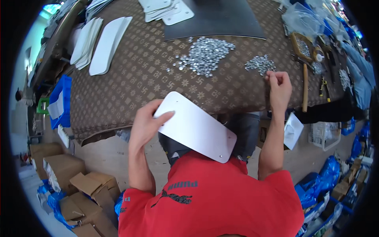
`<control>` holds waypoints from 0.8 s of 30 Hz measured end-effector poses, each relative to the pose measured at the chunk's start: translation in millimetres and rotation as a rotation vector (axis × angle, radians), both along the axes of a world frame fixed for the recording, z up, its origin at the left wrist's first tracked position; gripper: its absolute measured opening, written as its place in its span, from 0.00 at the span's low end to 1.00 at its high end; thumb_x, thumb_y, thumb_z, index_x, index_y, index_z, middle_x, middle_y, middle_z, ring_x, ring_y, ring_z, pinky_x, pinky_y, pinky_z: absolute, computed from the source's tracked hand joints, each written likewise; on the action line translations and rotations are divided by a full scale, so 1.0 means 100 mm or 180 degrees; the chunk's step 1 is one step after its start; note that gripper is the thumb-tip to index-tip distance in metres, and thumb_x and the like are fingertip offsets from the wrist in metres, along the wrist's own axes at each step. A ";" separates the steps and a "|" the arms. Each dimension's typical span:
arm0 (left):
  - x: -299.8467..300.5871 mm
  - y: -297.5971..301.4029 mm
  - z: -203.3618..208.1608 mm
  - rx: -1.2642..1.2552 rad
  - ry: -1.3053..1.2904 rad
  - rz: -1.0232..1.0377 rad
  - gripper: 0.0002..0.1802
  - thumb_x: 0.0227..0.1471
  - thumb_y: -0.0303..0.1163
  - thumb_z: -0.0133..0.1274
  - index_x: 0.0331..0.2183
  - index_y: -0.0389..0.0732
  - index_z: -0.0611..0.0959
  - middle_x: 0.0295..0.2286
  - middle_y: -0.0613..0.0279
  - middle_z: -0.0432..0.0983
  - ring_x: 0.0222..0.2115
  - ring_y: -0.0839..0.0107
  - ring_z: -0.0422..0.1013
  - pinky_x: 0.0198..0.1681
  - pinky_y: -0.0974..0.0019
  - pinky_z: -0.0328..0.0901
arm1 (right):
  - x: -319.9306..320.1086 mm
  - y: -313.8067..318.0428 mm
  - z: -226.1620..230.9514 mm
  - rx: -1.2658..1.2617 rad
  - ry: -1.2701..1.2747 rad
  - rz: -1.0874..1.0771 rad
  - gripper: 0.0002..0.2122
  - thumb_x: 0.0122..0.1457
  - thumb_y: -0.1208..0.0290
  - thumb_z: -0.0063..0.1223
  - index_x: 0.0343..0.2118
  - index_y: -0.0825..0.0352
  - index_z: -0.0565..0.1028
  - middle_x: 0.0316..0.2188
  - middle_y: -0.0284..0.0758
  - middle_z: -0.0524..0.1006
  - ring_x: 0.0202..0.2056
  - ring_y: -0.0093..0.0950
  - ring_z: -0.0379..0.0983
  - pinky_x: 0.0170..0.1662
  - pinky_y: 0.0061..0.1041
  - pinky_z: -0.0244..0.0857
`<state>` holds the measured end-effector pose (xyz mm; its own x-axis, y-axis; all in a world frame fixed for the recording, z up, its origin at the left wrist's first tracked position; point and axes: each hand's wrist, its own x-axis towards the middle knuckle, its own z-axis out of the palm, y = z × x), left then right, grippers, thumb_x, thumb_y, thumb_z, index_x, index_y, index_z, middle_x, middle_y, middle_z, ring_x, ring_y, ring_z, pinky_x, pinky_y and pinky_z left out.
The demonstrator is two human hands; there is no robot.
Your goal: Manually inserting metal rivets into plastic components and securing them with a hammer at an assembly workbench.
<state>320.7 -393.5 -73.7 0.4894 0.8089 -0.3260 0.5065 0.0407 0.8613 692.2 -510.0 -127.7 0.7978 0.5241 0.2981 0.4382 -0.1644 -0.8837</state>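
My left hand (147, 121) grips one end of a white rounded-corner panel (197, 127), thumb on top and fingers underneath. The panel slants over my lap at the table's front edge and has small holes or fittings near its corners. At the near edge of a small heap of shiny metal pieces (258, 62), my right hand (280, 89) has thumb and fingertips pinched together. Whatever lies between those fingertips is too small to make out. A larger heap of similar shiny metal pieces (209, 55) sits left of it on the brown patterned tablecloth (130, 85).
Stacked white panels (109, 45) lie at the far left, more white plates (177, 14) beside a black mat (221, 19). On the right are a hammer (305, 87), pliers (325, 89) and a tray of small parts (302, 45). Cardboard boxes (65, 170) stand on the floor.
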 end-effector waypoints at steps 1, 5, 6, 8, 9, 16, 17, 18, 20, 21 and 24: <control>0.01 -0.02 0.00 0.0012 0.0036 0.0050 0.18 0.56 0.27 0.61 0.47 0.32 0.81 0.33 0.63 0.80 0.33 0.74 0.76 0.37 0.68 0.70 | -0.11 -0.01 0.06 0.0176 0.0614 0.0275 0.04 0.62 0.75 0.58 0.34 0.70 0.78 0.28 0.30 0.79 0.31 0.21 0.75 0.36 0.20 0.69; 0.17 -0.06 -0.09 -0.0170 -0.0338 -0.0206 0.15 0.57 0.30 0.60 0.44 0.32 0.82 0.34 0.61 0.81 0.34 0.72 0.76 0.37 0.67 0.70 | -0.62 -0.05 0.31 0.0457 0.2204 0.1258 0.01 0.61 0.78 0.57 0.33 0.69 0.77 0.28 0.29 0.78 0.30 0.18 0.74 0.34 0.17 0.67; 0.22 -0.08 -0.06 -0.0095 -0.0393 -0.0218 0.16 0.57 0.31 0.59 0.45 0.32 0.82 0.35 0.59 0.81 0.34 0.72 0.76 0.37 0.66 0.70 | -0.76 -0.03 0.34 0.0406 0.2582 0.1742 0.00 0.60 0.81 0.56 0.33 0.69 0.77 0.28 0.29 0.78 0.29 0.17 0.73 0.34 0.16 0.66; 0.30 -0.11 0.01 0.0056 -0.0503 -0.0240 0.17 0.58 0.33 0.58 0.45 0.33 0.82 0.36 0.56 0.81 0.36 0.71 0.76 0.38 0.65 0.70 | -0.96 0.01 0.27 0.0400 0.2770 0.2080 0.01 0.60 0.81 0.57 0.33 0.70 0.78 0.27 0.29 0.78 0.29 0.18 0.73 0.33 0.16 0.66; 0.31 -0.13 0.02 0.0050 -0.0492 -0.0224 0.17 0.58 0.33 0.58 0.45 0.33 0.82 0.36 0.56 0.81 0.36 0.71 0.76 0.38 0.65 0.70 | -1.05 0.02 0.24 0.0394 0.2953 0.2431 0.02 0.59 0.82 0.59 0.34 0.70 0.78 0.27 0.29 0.77 0.28 0.18 0.73 0.32 0.16 0.66; 0.40 -0.20 0.16 0.0049 -0.0714 -0.0362 0.15 0.58 0.32 0.60 0.45 0.33 0.82 0.36 0.65 0.78 0.36 0.78 0.73 0.39 0.72 0.67 | -1.22 0.08 0.28 0.0224 0.1127 0.2593 0.05 0.58 0.81 0.62 0.37 0.69 0.80 0.37 0.30 0.75 0.38 0.19 0.73 0.40 0.17 0.66; 0.42 -0.22 0.19 0.0044 -0.0719 -0.0357 0.15 0.58 0.32 0.60 0.45 0.33 0.82 0.36 0.65 0.78 0.36 0.78 0.73 0.39 0.72 0.67 | -1.21 0.09 0.26 0.0257 0.0497 0.2618 0.06 0.58 0.81 0.63 0.38 0.69 0.80 0.40 0.30 0.74 0.41 0.19 0.72 0.43 0.18 0.66; 0.44 -0.24 0.23 0.0051 -0.0702 -0.0404 0.15 0.58 0.32 0.60 0.45 0.33 0.82 0.36 0.64 0.78 0.36 0.78 0.73 0.39 0.71 0.68 | -1.21 0.09 0.24 0.0250 0.0494 0.2621 0.06 0.58 0.81 0.63 0.38 0.69 0.80 0.40 0.30 0.74 0.41 0.19 0.72 0.43 0.18 0.66; 0.47 -0.25 0.27 0.0068 -0.0672 -0.0503 0.15 0.58 0.32 0.60 0.45 0.33 0.82 0.36 0.64 0.79 0.37 0.78 0.73 0.39 0.71 0.68 | -1.22 0.12 0.20 0.0486 0.0631 0.2706 0.06 0.58 0.82 0.63 0.37 0.69 0.79 0.43 0.31 0.73 0.44 0.19 0.70 0.45 0.18 0.64; 0.49 -0.26 0.25 0.0066 -0.0679 -0.0505 0.15 0.58 0.32 0.60 0.45 0.33 0.82 0.36 0.64 0.79 0.37 0.78 0.73 0.39 0.71 0.68 | -1.22 0.12 0.19 0.0604 0.0697 0.2744 0.06 0.58 0.82 0.63 0.37 0.69 0.79 0.45 0.31 0.72 0.46 0.19 0.69 0.47 0.19 0.64; 0.49 -0.26 0.20 0.0347 -0.0719 -0.0508 0.16 0.57 0.34 0.58 0.44 0.34 0.83 0.33 0.52 0.81 0.33 0.65 0.78 0.36 0.63 0.70 | -1.25 0.09 0.22 0.0523 0.1082 0.2739 0.06 0.57 0.82 0.63 0.36 0.68 0.79 0.43 0.30 0.73 0.44 0.18 0.70 0.45 0.18 0.65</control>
<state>370.1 -419.5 -53.9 0.6634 0.7402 -0.1097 0.2939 -0.1230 0.9479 567.4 -501.3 -105.6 0.2134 0.9463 0.2430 0.0653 0.2344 -0.9699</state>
